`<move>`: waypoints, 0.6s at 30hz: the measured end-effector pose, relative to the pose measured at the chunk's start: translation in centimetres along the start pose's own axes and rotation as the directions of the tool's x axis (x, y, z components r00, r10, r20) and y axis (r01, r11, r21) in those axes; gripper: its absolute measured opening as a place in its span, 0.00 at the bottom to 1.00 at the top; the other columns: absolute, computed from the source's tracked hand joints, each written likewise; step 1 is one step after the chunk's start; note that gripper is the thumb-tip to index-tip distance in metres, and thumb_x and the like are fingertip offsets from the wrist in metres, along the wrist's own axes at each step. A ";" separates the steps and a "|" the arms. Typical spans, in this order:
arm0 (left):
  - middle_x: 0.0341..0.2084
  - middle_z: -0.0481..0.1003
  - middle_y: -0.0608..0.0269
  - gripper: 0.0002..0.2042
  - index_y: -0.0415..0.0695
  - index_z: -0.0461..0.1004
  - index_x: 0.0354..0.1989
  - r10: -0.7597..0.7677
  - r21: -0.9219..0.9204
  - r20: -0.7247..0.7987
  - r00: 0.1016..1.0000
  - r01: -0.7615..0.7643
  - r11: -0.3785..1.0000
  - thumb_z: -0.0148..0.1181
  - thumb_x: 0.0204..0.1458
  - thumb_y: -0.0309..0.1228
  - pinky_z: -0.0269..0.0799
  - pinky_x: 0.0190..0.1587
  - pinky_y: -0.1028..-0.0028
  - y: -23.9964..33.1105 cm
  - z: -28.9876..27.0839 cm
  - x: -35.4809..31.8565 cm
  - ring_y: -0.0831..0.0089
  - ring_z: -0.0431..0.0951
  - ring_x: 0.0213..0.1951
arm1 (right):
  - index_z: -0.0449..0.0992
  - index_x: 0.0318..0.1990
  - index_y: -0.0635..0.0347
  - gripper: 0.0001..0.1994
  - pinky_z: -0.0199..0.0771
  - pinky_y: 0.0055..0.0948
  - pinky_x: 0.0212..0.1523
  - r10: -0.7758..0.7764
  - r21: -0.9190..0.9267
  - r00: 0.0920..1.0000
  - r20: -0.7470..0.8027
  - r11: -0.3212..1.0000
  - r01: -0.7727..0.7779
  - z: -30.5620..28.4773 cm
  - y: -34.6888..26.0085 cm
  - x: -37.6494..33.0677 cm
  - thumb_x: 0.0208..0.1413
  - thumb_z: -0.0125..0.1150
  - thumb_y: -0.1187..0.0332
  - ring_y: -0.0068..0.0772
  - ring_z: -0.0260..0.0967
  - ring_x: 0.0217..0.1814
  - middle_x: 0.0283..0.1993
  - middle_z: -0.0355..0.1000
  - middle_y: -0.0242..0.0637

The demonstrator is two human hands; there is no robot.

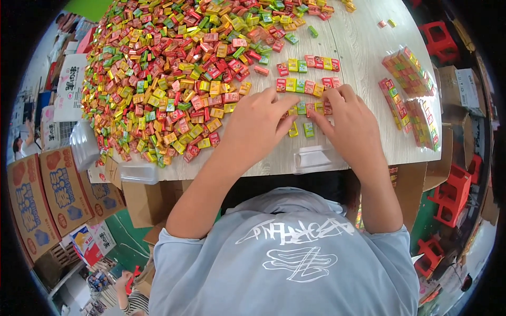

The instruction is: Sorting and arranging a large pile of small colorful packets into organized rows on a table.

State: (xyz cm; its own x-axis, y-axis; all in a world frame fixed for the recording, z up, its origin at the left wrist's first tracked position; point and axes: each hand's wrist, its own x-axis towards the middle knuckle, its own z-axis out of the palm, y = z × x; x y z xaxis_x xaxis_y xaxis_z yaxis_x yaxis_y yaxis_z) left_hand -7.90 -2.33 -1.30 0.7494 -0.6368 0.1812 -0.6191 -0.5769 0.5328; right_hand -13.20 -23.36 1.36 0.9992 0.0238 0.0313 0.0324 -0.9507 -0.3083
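My left hand and my right hand come together over a short row of small wrapped candies on the pale table. My left hand's bent fingers and thumb close round the row's left end, and my right hand's do the same at its right end. The hands partly hide this row. Two more rows, a middle row and a far row, lie just beyond in red, yellow and green. Nearer to me are a loose yellow candy and a green candy.
A large heap of candies covers the table's left side. Candy stacks stand at the right edge. A clear plastic tray lies at the front edge, another clear tray at front left. Cardboard boxes and red stools flank the table.
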 end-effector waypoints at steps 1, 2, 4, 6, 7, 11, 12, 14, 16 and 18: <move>0.35 0.77 0.56 0.15 0.47 0.80 0.52 -0.004 0.000 -0.003 1.000 0.004 1.000 0.69 0.56 0.34 0.76 0.44 0.59 0.0 -0.3 -0.1 0.57 0.82 0.39 | 0.77 0.49 0.61 0.17 0.77 0.45 0.46 0.009 0.018 1.000 0.007 1.000 -0.009 -0.5 0.1 -0.1 0.62 0.68 0.57 0.50 0.77 0.49 0.48 0.74 0.43; 0.35 0.77 0.56 0.16 0.46 0.80 0.52 -0.017 0.005 -0.002 1.000 0.017 1.000 0.68 0.57 0.35 0.75 0.45 0.59 0.1 -0.5 -0.3 0.56 0.82 0.40 | 0.77 0.49 0.60 0.17 0.76 0.45 0.46 0.018 0.036 1.000 0.015 0.999 -0.018 -0.9 0.2 -0.1 0.63 0.68 0.57 0.50 0.77 0.48 0.49 0.74 0.43; 0.35 0.77 0.55 0.16 0.46 0.80 0.52 -0.034 0.012 -0.004 0.999 0.034 0.999 0.68 0.57 0.36 0.75 0.45 0.58 -0.2 -0.9 -0.4 0.56 0.82 0.40 | 0.77 0.49 0.60 0.17 0.76 0.46 0.46 -0.028 -0.011 0.998 -0.051 1.000 0.028 -2.0 0.7 1.0 0.64 0.67 0.57 0.51 0.77 0.48 0.49 0.74 0.43; 0.35 0.77 0.56 0.17 0.45 0.79 0.52 0.019 0.048 -0.151 0.988 -0.011 0.999 0.68 0.57 0.38 0.74 0.46 0.59 -1.0 -1.2 0.1 0.56 0.81 0.40 | 0.77 0.50 0.60 0.15 0.76 0.46 0.47 -0.111 -0.050 0.980 -0.166 0.993 0.104 -2.8 1.3 2.8 0.66 0.65 0.58 0.53 0.77 0.48 0.51 0.75 0.43; 0.35 0.77 0.56 0.17 0.45 0.79 0.52 0.023 0.048 -0.153 0.988 -0.015 0.999 0.68 0.57 0.38 0.74 0.46 0.59 -1.3 -1.6 0.7 0.56 0.81 0.40 | 0.77 0.50 0.60 0.15 0.76 0.46 0.47 -0.110 -0.054 0.979 -0.169 0.993 0.103 -2.8 1.6 4.2 0.66 0.65 0.58 0.53 0.77 0.48 0.51 0.75 0.43; 0.37 0.78 0.59 0.12 0.45 0.81 0.44 0.140 0.361 -0.195 0.971 -0.062 0.930 0.67 0.56 0.37 0.72 0.48 0.60 -2.6 -2.7 4.3 0.60 0.78 0.45 | 0.77 0.50 0.60 0.12 0.76 0.46 0.51 -0.411 -0.072 0.896 -0.166 0.912 0.404 -0.8 3.0 11.6 0.63 0.65 0.67 0.52 0.75 0.52 0.51 0.74 0.43; 0.39 0.78 0.60 0.10 0.45 0.82 0.41 0.199 0.465 -0.219 0.955 -0.078 0.882 0.66 0.55 0.36 0.71 0.50 0.60 -3.2 -2.4 5.3 0.61 0.77 0.47 | 0.77 0.50 0.60 0.12 0.76 0.46 0.53 -0.554 -0.119 0.814 -0.174 0.833 0.541 0.3 3.5 13.0 0.61 0.65 0.70 0.51 0.75 0.54 0.51 0.74 0.43; 0.40 0.77 0.60 0.09 0.45 0.82 0.40 0.183 0.510 -0.202 0.962 -0.056 0.859 0.66 0.55 0.35 0.70 0.51 0.59 -4.0 -1.7 6.9 0.61 0.76 0.49 | 0.77 0.50 0.61 0.12 0.76 0.46 0.54 -0.569 -0.120 0.813 -0.124 0.822 0.557 1.9 3.5 14.6 0.60 0.65 0.72 0.51 0.74 0.54 0.51 0.74 0.43; 0.42 0.77 0.60 0.08 0.45 0.83 0.38 0.165 0.551 -0.184 0.969 -0.037 0.834 0.65 0.54 0.33 0.69 0.53 0.58 -4.4 -0.9 7.3 0.61 0.75 0.51 | 0.76 0.49 0.61 0.12 0.77 0.46 0.54 -0.580 -0.119 0.812 -0.072 0.813 0.570 2.6 3.6 15.0 0.58 0.64 0.74 0.51 0.74 0.55 0.51 0.74 0.42; 0.43 0.76 0.59 0.09 0.44 0.83 0.40 0.181 0.584 -0.175 0.968 -0.046 0.811 0.64 0.54 0.32 0.68 0.55 0.57 -4.7 -0.3 7.6 0.60 0.74 0.52 | 0.76 0.50 0.61 0.12 0.77 0.45 0.55 -0.526 -0.022 0.849 -0.052 0.851 0.525 2.6 3.6 14.4 0.59 0.65 0.74 0.52 0.74 0.55 0.51 0.73 0.43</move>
State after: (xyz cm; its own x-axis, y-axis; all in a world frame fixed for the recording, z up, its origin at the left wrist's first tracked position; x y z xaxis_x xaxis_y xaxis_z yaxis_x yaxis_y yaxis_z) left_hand 0.72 -4.33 -2.19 0.6541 -0.6316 0.4163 -0.6737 -0.7366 -0.0590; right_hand 1.34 -25.64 -1.82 0.8302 0.5041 0.2379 0.5520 -0.8030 -0.2249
